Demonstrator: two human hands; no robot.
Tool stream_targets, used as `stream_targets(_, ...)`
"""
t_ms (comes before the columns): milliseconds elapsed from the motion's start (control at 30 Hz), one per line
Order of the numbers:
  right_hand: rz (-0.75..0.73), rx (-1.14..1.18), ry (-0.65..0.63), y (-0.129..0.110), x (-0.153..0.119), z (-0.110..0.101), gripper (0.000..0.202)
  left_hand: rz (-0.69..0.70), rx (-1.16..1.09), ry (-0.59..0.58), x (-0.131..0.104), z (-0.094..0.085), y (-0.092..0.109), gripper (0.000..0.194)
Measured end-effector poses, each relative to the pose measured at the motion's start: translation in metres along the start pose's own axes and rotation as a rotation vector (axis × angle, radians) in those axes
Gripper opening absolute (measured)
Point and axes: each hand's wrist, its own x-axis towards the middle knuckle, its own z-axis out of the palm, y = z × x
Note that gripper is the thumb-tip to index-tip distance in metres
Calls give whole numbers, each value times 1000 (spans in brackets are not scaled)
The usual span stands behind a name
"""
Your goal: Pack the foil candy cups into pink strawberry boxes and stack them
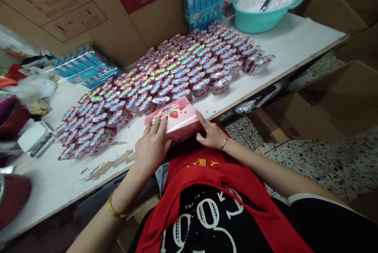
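Carefully, on the worktop (313,40), avoid nudging the packets (180,72) just beyond the pink box (183,122) at the front edge; steady the top lightly with left hand (150,146) spread, the end with right hand (213,135), thumb and forefinger parted.

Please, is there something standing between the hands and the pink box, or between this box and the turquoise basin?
Nothing visible separates the left hand or right hand from the pink box; both touch it. Straight towards the turquoise basin, the rows of small packs stand in the way.
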Motion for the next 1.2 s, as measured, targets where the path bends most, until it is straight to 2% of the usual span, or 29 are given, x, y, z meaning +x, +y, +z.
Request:
stream_targets(67,-55,-1,1,2,1,0,88,32,3,-10,0,-1,-4,70)
stream_targets(167,-124,63,18,6,2,1,83,112,-59,-10,-3,1,-25,75)
stream_targets(300,-137,108,38,6,2,1,82,174,-153,162,-6,15,-57,83)
stream_targets(400,-144,125,45,4,1,0,82,206,-240,243,1,25,-67,78)
stream_targets(533,-121,126,35,4,0,2,82,296,-353,228,12,31,-68,66)
stream_targets(633,-83,79,13,5,0,8,78,327,-335,229,13,34,-71,67)
stream_targets(800,-63,26,62,6,-1,16,66,373,-271,193,4,42,-73,68)
stream_targets(933,-85,26,88,9,-4,22,62,417,-200,148,-9,50,-64,60)
stream_targets(1100,-67,-20,50,10,-7,23,52,351,-125,180,-24,69,-49,65)
stream_targets(1200,-65,-76,27,0,-3,14,44,289,-128,192,-33,76,-51,73)
